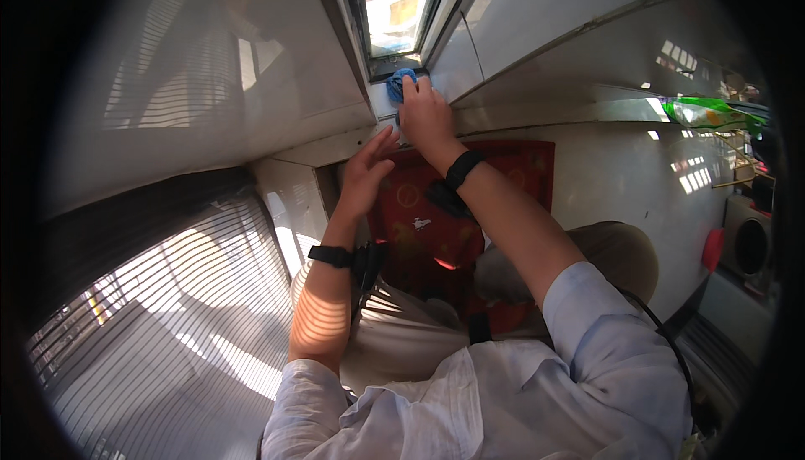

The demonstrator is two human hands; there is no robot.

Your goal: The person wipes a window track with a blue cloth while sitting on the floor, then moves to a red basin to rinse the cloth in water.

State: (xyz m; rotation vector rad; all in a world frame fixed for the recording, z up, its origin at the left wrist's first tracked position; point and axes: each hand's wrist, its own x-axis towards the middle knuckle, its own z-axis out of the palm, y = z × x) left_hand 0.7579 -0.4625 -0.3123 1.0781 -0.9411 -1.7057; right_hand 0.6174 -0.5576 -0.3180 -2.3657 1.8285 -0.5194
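My right hand [426, 113] grips a crumpled blue cloth [400, 86], pressing it on the white ledge [382, 106] at the foot of a narrow window [391, 32]. Part of the cloth is hidden under the fingers. Just below and to the left, my left hand [370, 174] is raised with its fingers apart and holds nothing. Its fingertips are close to the ledge; whether they touch it I cannot tell. Both wrists wear black straps.
Glossy white panels [251, 70] and tiled wall [522, 20] flank the window. A red patterned mat [409, 221] covers the floor below my hands. A slatted screen [207, 296] stands left. At the right are a green bag [710, 113] and a boxy speaker [748, 243].
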